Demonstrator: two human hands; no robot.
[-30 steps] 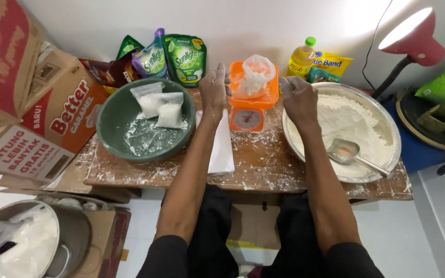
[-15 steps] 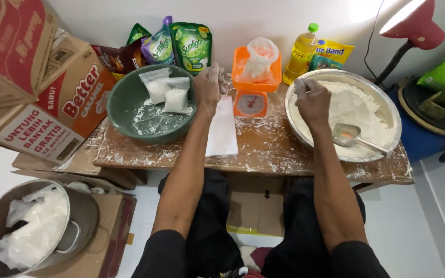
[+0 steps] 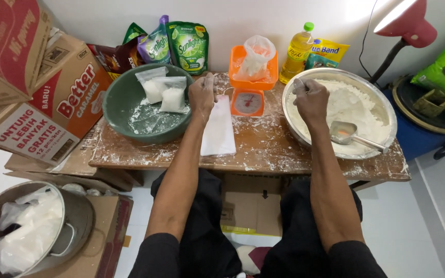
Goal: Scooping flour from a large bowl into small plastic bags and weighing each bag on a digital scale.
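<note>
Since half a second ago your right hand (image 3: 311, 98) has drawn in over the near left rim of the metal basin (image 3: 387, 110) of flour, fingers curled shut; whether it pinches anything you cannot tell from here. Your left hand (image 3: 202, 93) has stayed at the far end of the stack of clear bags (image 3: 218, 128), fingers bent down onto its top edge, thumb beside the orange scale (image 3: 248, 98). The stack lies flat on the floury wooden table (image 3: 263, 154) between the green bowl (image 3: 124, 110) and the basin, its long axis running from you toward the wall, the far end tipped slightly left. The metal scoop (image 3: 343, 132) rests in the flour, handle pointing right toward the near rim.
</note>
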